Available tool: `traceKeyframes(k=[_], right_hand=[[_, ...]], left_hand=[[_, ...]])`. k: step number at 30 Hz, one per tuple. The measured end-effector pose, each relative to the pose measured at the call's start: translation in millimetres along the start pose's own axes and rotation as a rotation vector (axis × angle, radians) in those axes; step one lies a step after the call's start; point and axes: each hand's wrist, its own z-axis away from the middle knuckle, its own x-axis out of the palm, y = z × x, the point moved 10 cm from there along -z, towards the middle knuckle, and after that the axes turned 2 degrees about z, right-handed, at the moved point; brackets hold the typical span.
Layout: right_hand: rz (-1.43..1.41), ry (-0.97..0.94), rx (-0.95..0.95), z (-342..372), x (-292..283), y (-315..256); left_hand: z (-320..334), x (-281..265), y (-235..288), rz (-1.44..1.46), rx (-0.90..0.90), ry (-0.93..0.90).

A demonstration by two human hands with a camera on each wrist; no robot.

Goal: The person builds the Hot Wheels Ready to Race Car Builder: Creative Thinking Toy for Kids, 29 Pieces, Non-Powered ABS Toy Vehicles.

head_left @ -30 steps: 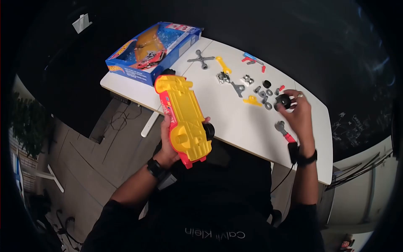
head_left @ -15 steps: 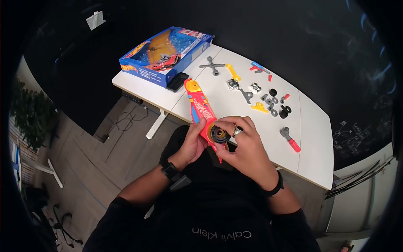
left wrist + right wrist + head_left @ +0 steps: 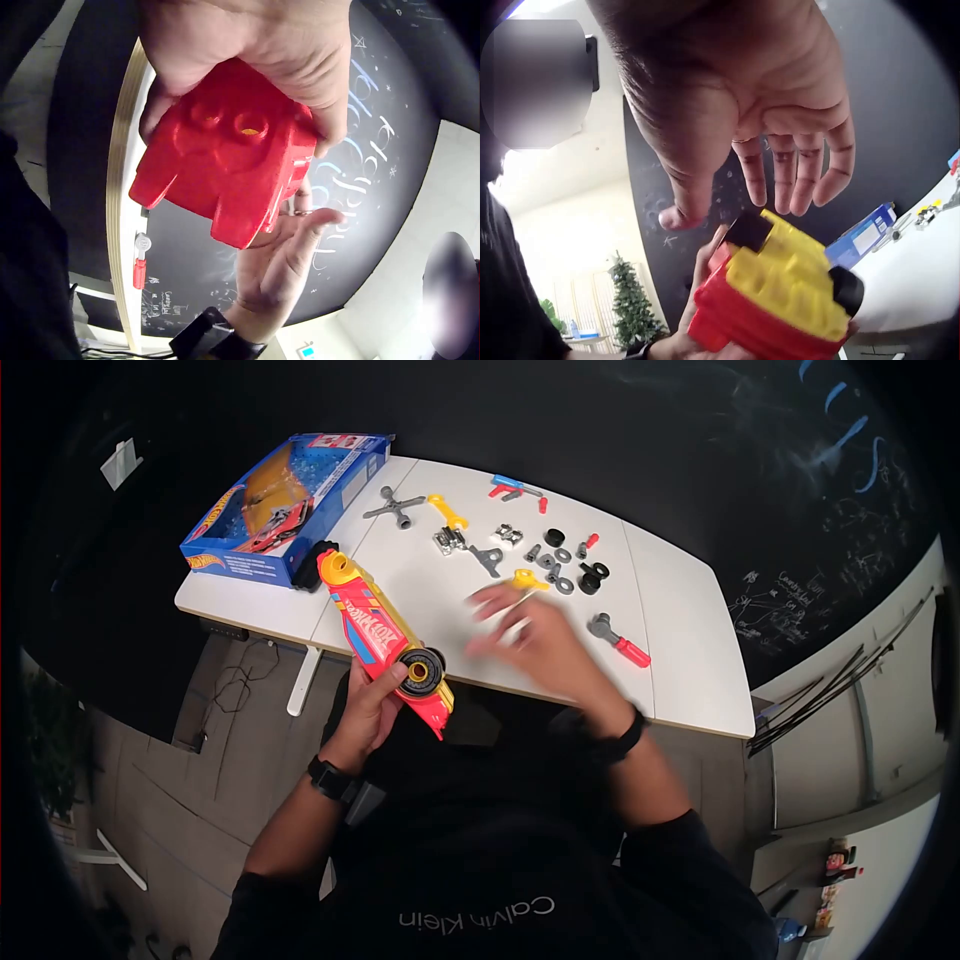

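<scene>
My left hand grips a red and yellow Hot Wheels toy car by its lower end, tilted on its side above the table's near edge. A black wheel sits on the side facing up; the yellow wheel well at the far end is bare. In the right wrist view, one black wheel and another dark wheel flank the yellow underside. Blurred in the head view, my right hand is apart from the car, fingers spread, holding nothing.
On the white table lie a yellow wrench, a grey cross-shaped wrench, silver engine-like pieces, black wheels, grey screws and rings, and a red-handled grey tool. A blue toy box stands at the left.
My right hand took a wheel from the table to the car, pressed it at the lower wheel well, then let go and moved right. My left hand turned the car from underside to side.
</scene>
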Motion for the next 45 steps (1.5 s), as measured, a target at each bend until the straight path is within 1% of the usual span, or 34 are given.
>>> traceKeyframes(k=[1,2,3,4,5,6,7,8,9,10,12,13,15,16,18,19,20,21,22,25,26,27,28,30,32,34,35,36,39,40,43,45], right_hand=[[0.128,0.096,-0.048,-7.4,-33.2,25.2],[0.355,0.122,0.051,-16.4,-67.5,51.9],[0.367,0.207,0.057,-19.8,-105.4,102.1],[0.630,0.172,0.352,-22.5,-137.0,121.1],[0.763,0.160,0.368,-27.2,-170.0,156.9],[0.896,0.151,0.384,-26.8,-197.8,204.3],[0.899,0.161,0.382,-23.7,-215.1,234.2],[0.919,0.062,0.385,-24.2,-220.9,263.1],[0.935,-0.041,0.387,-26.7,-219.8,278.5],[0.808,-0.073,0.446,-24.0,-216.4,286.0],[0.786,-0.133,0.381,-26.6,-204.3,299.5],[0.785,-0.134,0.378,-29.3,-202.6,308.6],[0.819,-0.152,0.257,-34.2,-196.5,316.5],[0.816,-0.157,0.259,-36.3,-197.4,319.3],[0.846,-0.174,0.342,-37.0,-202.1,331.5],[0.905,-0.163,0.309,-36.0,-202.8,320.5],[0.899,-0.176,0.304,-33.2,-202.7,321.3],[0.913,-0.172,0.360,-28.8,-209.0,324.2],[0.928,-0.172,0.410,-26.0,-214.9,329.9],[1.003,-0.207,0.455,-14.7,-233.5,352.2],[1.018,-0.209,0.470,-15.3,-238.7,359.0],[0.974,-0.113,0.378,-27.0,-238.3,339.3],[0.923,-0.019,0.292,-35.6,-241.7,306.7],[0.621,0.193,0.332,-53.5,-191.0,163.9],[0.348,0.096,-0.022,-54.3,-116.7,69.6],[0.328,-0.145,-0.272,-35.0,-32.1,-15.4],[0.329,-0.194,-0.313,-23.4,-1.5,-38.5],[0.330,-0.244,-0.356,-12.0,24.7,-55.7],[0.367,-0.199,-0.280,-4.1,57.4,-55.1],[0.367,-0.202,-0.288,-3.3,62.3,-55.2],[0.395,-0.108,-0.229,-5.0,62.9,-50.3],[0.423,-0.107,-0.225,-3.7,64.8,-52.7]], left_hand=[[0.7,-0.3,0.5,-0.016,-0.004,0.019],[0.9,-1.1,-0.9,-0.011,-0.004,0.021],[1.0,-1.5,-0.9,0.012,-0.001,0.013],[0.4,-1.5,0.0,0.032,0.003,0.004],[-0.7,-2.1,0.0,0.032,0.004,0.001],[-1.6,-2.3,-1.4,0.036,0.001,-0.010],[-3.2,-1.4,-1.9,0.040,-0.001,-0.024],[-4.6,-0.3,-0.7,0.039,0.005,-0.033],[-4.1,-0.3,-1.2,0.028,-0.004,-0.032],[-3.7,-0.5,-1.9,0.017,-0.014,-0.029],[-5.1,-0.3,0.2,0.003,-0.004,-0.021],[-5.7,-2.2,-1.0,-0.007,-0.017,-0.008],[-7.7,-3.9,-2.3,-0.016,-0.031,0.007],[-7.9,-4.4,-1.8,-0.018,-0.026,0.016],[-6.6,-7.9,-3.6,-0.018,-0.029,0.037],[-7.1,-8.6,-4.8,-0.022,-0.040,0.031],[-7.6,-9.5,-4.5,-0.026,-0.046,0.028],[-7.0,-7.0,-3.3,-0.014,-0.055,0.028],[-7.4,-8.5,-2.5,-0.011,-0.044,0.052],[-9.2,-10.7,-4.0,0.002,-0.028,0.053],[-7.7,-9.5,-3.5,-0.007,-0.041,0.089],[-8.4,-8.4,-2.6,-0.031,-0.038,0.093],[-8.7,-9.0,-2.2,-0.054,-0.039,0.096],[-8.8,-9.1,1.3,-0.048,-0.033,0.125],[-8.5,-6.9,0.9,-0.045,-0.045,0.124],[-9.7,-2.5,3.2,-0.074,-0.054,0.113],[-8.4,2.7,6.3,-0.075,-0.043,0.110],[-7.8,5.1,5.7,-0.076,-0.043,0.104],[-6.0,1.4,6.7,-0.122,0.010,0.112],[-5.4,-0.7,5.8,-0.110,0.010,0.114],[-3.5,-1.6,8.8,-0.079,0.009,0.106],[-3.7,2.8,12.1,-0.074,0.012,0.086]])
